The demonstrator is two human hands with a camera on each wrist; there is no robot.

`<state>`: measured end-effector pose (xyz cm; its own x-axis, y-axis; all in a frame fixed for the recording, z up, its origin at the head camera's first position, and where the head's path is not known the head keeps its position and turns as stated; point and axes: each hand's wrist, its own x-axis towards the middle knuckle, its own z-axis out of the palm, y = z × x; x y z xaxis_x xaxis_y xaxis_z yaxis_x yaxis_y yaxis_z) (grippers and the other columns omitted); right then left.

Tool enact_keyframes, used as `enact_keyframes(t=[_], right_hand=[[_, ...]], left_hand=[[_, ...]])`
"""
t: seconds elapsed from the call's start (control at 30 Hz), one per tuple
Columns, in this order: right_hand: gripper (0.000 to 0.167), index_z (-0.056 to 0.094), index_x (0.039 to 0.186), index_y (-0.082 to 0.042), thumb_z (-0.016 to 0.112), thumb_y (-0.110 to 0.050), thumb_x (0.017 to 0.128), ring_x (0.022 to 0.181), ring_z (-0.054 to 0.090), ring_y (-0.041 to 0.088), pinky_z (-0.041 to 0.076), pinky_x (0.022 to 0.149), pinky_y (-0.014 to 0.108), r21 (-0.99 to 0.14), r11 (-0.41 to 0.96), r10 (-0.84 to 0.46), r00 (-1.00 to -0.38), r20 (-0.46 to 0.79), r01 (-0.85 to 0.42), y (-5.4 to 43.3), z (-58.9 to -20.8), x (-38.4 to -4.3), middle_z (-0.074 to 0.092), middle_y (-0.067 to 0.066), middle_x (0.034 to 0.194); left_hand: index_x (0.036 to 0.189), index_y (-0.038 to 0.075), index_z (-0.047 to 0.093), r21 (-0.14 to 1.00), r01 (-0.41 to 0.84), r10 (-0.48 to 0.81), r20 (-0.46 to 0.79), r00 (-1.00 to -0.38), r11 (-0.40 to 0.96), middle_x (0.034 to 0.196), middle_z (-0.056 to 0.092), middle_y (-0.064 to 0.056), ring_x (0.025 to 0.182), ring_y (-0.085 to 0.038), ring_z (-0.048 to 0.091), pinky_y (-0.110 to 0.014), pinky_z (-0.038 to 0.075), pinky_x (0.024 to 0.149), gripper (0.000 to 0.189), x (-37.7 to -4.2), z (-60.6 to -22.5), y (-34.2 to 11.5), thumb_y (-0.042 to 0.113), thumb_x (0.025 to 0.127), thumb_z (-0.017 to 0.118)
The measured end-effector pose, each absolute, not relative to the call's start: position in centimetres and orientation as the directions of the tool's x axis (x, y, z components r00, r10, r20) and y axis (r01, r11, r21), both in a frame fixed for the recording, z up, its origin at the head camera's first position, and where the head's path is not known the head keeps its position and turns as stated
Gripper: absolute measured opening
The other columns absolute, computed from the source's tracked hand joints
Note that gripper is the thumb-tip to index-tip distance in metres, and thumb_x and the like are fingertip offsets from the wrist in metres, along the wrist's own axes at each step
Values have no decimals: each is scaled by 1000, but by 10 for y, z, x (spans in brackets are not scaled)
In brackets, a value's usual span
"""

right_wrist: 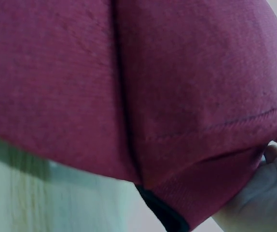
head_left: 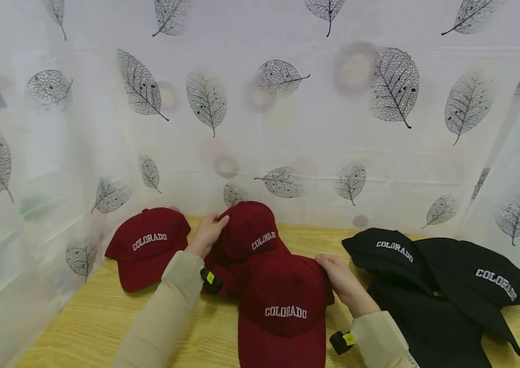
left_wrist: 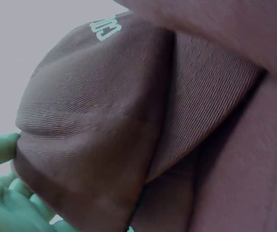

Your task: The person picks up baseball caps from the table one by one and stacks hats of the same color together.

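Observation:
My left hand (head_left: 206,234) pinches the left edge of a maroon baseball cap (head_left: 247,227) with white COLORADO lettering. In the left wrist view, its thumb lies on the outside of the cap (left_wrist: 85,130) and the other fingers fold in below. Nearer to me is a second maroon baseball cap (head_left: 287,286), its brim pointing toward me and overlapping the first in the head view. My right hand (head_left: 342,281) grips this nearer cap at its right rear edge. The right wrist view shows the thumb and curled fingers at the rim of the cap (right_wrist: 201,87).
Another maroon cap (head_left: 149,245) sits on the wooden table (head_left: 89,317) at the left. On the right, black COLORADO caps (head_left: 471,271) lie overlapping, close to my right forearm. A leaf-patterned curtain (head_left: 260,143) hangs behind the table and along both sides.

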<state>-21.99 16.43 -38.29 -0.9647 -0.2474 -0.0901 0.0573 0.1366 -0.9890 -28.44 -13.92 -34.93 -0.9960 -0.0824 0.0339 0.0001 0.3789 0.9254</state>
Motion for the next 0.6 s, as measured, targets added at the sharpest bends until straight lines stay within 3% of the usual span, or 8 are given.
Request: enact_keyframes(t=[0.2,0.4,0.6], right_hand=[[30,56,84,-2,35,-19,96,70,52,16,43,65,32,-990,130,-255,-963,-88,56,163,-384,-220,53,4,76],[29,56,81,-5,35,-19,96,68,52,15,43,64,32,-992,119,-276,-958,-77,45,163,-384,-219,52,3,74],[30,56,85,-1,35,-20,96,69,52,16,43,65,32,-991,128,-283,-957,-67,32,164,-385,-219,53,4,76]], left_hand=[[91,-1,47,948,63,-32,77,-997,311,90,47,-12,83,-23,42,-33,34,72,22,-286,-337,-131,21,94,43],[85,1,41,952,192,14,194,-981,238,78,41,-7,75,-20,39,-30,32,67,18,-286,-318,-126,16,94,42],[91,1,43,920,320,45,319,-947,225,76,42,-7,74,-19,39,-29,32,67,13,-282,-302,-121,14,94,43]])
